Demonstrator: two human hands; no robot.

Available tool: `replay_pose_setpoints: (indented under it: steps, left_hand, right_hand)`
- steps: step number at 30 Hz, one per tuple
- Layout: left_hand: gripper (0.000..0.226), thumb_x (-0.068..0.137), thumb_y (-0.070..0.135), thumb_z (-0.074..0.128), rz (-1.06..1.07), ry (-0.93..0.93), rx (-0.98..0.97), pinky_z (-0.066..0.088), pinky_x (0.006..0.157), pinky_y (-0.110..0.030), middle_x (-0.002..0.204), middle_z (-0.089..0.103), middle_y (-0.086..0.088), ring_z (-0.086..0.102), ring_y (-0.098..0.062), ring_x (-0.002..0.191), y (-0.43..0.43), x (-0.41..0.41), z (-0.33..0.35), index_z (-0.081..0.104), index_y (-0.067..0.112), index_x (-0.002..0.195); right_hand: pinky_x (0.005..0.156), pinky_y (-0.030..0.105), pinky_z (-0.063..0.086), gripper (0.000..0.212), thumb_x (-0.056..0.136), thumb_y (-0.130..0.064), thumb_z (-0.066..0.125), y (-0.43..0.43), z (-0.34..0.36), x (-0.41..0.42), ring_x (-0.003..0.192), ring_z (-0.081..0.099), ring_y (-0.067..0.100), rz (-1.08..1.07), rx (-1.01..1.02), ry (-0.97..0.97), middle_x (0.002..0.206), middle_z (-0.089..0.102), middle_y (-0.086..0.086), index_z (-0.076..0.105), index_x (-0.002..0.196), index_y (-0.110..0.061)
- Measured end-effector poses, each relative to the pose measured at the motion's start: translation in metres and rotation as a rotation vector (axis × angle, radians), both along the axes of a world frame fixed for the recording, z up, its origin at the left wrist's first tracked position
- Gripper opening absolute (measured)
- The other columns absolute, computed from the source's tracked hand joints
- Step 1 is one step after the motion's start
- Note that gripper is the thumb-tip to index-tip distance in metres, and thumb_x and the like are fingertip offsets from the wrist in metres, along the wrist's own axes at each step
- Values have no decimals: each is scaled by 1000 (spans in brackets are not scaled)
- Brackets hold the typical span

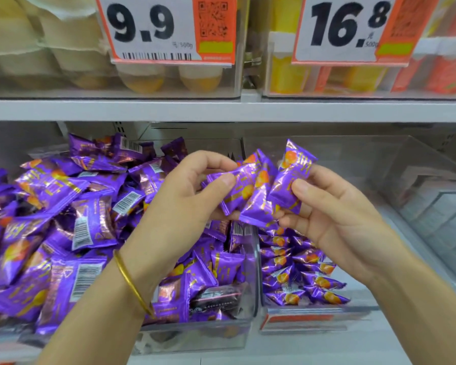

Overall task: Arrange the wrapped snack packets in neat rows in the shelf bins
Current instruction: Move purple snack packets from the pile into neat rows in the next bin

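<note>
Both hands are raised in front of the lower shelf, holding a small fan of purple wrapped snack packets (258, 188). My left hand (179, 204) pinches the left end of the bunch between thumb and fingers. My right hand (332, 214) grips the right packets, thumb pressed on the rightmost one (292, 177). Below them, the clear left bin (195, 335) is heaped with loose purple packets (63, 219) lying at all angles. The clear right bin (411, 185) holds rows of packets (298, 272) along its left side.
A white shelf edge (221, 110) runs across above the bins. On the upper shelf stand clear bins of pale and orange cups, with price tags 9.9 (148, 25) and 16.8 (345, 25). A gold bangle (132, 283) circles my left wrist.
</note>
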State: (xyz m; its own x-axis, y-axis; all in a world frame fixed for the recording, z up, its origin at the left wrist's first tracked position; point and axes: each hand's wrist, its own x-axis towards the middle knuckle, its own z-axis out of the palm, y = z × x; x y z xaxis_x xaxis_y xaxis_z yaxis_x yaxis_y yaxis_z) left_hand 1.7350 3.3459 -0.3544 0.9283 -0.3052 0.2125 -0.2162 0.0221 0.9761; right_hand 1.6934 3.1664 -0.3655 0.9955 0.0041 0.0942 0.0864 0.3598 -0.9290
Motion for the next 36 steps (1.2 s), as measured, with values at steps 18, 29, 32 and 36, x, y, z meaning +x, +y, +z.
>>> replay_pose_setpoints:
  steps: [18, 29, 32, 36]
  left_hand:
    - [30, 95, 10, 48, 184, -197, 84, 46, 82, -21, 103, 63, 21, 55, 4, 78, -24, -16, -14, 59, 36, 104]
    - [31, 79, 37, 70, -25, -24, -100, 56, 76, -33, 108, 68, -10, 67, -22, 90, -14, -14, -6, 67, 29, 108]
    - [51, 66, 35, 82, -28, -80, -2, 55, 77, -44, 102, 68, -15, 64, -24, 80, -12, -13, -5, 62, 39, 112]
    - [49, 61, 41, 73, -38, -53, -45, 43, 81, -67, 101, 59, -35, 50, -31, 76, -10, -14, -1, 62, 45, 108]
  right_hand:
    - [56, 24, 52, 23, 68, -19, 67, 21, -3, -11, 80, 56, 23, -139, 78, 113, 91, 64, 12, 64, 90, -13]
    - [64, 22, 55, 16, 80, -11, 55, 28, 3, -10, 75, 69, 13, -82, 441, 20, 87, 72, 7, 60, 95, -8]
    - [69, 25, 57, 21, 80, -10, 54, 26, 3, -12, 81, 70, 17, -51, 394, 3, 93, 72, 10, 59, 100, -4]
    - [68, 27, 57, 35, 79, -9, 55, 22, 0, -10, 84, 69, 20, -15, 280, 8, 106, 68, 16, 56, 113, 0]
